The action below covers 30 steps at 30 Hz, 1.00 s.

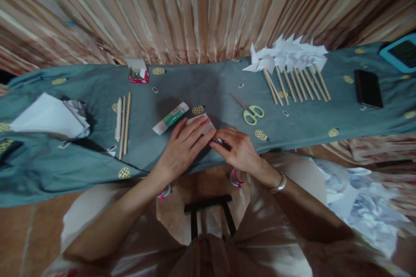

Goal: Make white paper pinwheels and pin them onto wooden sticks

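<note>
A small piece of white paper (208, 124) lies on the cloth at the near edge of the table. My left hand (183, 147) rests flat over it with the fingers stretched out. At the paper's lower right corner, my right hand (238, 147) is closed in a pinch; a thin dark-and-white thing shows between thumb and fingers, too small to make out. Just beyond my left hand is a green and white glue stick (171, 118), lying on its side. Scissors with light green handles (253, 114) lie beyond my right hand, blades partly apart.
White paper pinwheels on sticks (289, 58) lie in a row at back right, near a phone (368, 88) and a blue-framed tablet (401, 54). To the left are loose sticks (125, 123), an open red pin box (138, 73) and stacked paper (48, 117). Crumpled paper (364, 203) is at lower right.
</note>
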Each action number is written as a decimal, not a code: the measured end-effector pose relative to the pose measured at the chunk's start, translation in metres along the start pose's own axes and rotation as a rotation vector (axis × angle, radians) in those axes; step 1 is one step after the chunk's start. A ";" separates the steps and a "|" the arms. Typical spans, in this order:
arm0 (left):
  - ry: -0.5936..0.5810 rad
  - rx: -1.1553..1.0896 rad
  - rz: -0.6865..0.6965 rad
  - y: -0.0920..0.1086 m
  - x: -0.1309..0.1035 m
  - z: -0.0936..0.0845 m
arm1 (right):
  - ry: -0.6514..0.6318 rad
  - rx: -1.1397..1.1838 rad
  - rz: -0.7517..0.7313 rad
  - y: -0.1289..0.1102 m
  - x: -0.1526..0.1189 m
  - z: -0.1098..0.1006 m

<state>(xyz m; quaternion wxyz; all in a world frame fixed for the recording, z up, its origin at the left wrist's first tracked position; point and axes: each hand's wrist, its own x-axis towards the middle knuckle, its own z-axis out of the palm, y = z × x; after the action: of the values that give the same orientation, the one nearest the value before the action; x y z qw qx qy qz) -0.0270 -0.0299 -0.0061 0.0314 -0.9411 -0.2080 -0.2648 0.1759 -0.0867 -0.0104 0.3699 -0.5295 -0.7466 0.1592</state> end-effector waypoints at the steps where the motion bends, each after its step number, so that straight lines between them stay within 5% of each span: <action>1: -0.006 -0.001 0.004 -0.001 0.002 0.001 | 0.002 0.015 -0.013 0.000 -0.001 0.000; 9: -0.015 0.022 0.034 -0.010 0.009 0.002 | 0.008 0.043 -0.021 0.005 -0.013 -0.015; 21: -0.111 -0.115 0.053 -0.007 -0.005 0.014 | -0.094 -0.282 -0.114 0.020 -0.019 -0.010; 30: -0.128 -0.357 -0.174 -0.002 -0.019 0.011 | -0.110 0.081 0.069 0.040 -0.021 -0.012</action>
<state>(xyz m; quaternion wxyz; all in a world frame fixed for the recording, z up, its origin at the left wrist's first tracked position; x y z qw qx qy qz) -0.0370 -0.0335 -0.0254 -0.1722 -0.9251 -0.2400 -0.2387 0.2153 -0.0920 -0.0352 0.3438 -0.5300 -0.7400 0.2309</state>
